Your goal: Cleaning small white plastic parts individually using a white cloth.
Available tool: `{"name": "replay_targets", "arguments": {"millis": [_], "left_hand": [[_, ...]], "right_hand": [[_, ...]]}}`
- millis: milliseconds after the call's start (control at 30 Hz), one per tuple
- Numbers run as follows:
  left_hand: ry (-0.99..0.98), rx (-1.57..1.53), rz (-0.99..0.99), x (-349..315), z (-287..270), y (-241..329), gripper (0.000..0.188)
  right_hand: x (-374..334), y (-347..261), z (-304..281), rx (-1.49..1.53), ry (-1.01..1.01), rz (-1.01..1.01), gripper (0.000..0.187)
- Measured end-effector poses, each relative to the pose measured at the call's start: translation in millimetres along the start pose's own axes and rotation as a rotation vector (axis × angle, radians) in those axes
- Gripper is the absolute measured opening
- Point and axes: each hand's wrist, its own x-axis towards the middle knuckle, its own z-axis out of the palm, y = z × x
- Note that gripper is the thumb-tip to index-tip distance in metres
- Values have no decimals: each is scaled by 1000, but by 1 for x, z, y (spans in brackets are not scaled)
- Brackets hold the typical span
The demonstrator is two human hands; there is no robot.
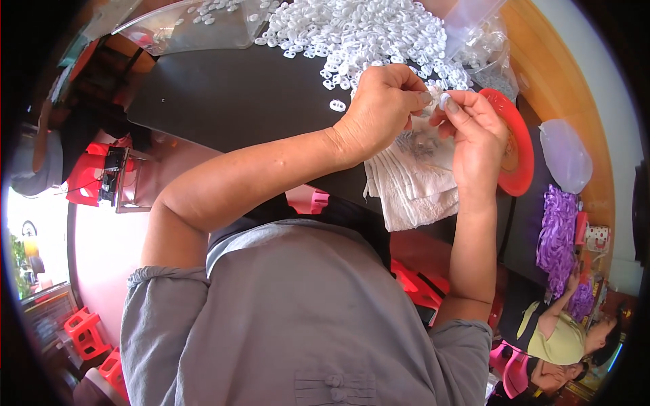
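Note:
My left hand (382,108) is closed in a pinch above a folded white cloth (413,203); whatever lies between its fingertips is too small to name. Close beside it, my right hand (477,128) grips a small white plastic cord lock (444,101) between thumb and fingers. The fingertips of both hands almost meet. On the cloth lies a patch of small dark bits (416,145), too fine to make out. Beyond my hands spreads a large heap of white oval cord locks (365,30) with two holes each. One loose cord lock (337,105) sits apart on the dark table.
A clear plastic bin (196,34) stands at the far left of the black table (203,95). Right of my hand is a red round plate (518,172), with a clear bag (487,51) behind it. Purple ribbons (558,237) lie farther right, near another person (558,331).

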Motion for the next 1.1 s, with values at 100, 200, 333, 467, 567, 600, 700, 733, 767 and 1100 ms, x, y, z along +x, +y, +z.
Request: {"name": "replay_targets", "arguments": {"millis": [100,200,333,467,567,600,700,733,767,1100], "left_hand": [[-1,32,12,0,2,0,12],[12,34,-3,-1,3,3,13],[8,41,2,0,4,1,13],[5,-7,10,1,5,-4,11],[13,-147,-47,0,7,-6,10],[25,-239,-106,-1,8,-6,10],[40,-245,-132,-1,10,-7,10],[39,-246,-132,-1,10,-8,10],[47,-227,-116,-1,11,-8,10],[-13,-285,-70,0,6,-11,8]], "right_hand": [[-1,0,-1,-16,5,-21,12],[-2,0,0,-36,21,-59,11],[-3,0,1,-57,28,-74,11],[-3,3,5,-58,26,-70,10],[-4,5,8,-38,42,-89,10],[-4,5,9,-25,58,-99,10],[-6,8,13,-95,117,-141,9],[-6,9,14,-95,117,-141,9],[-7,11,16,-166,131,-171,9],[-1,6,11,-33,27,-75,11]]}}
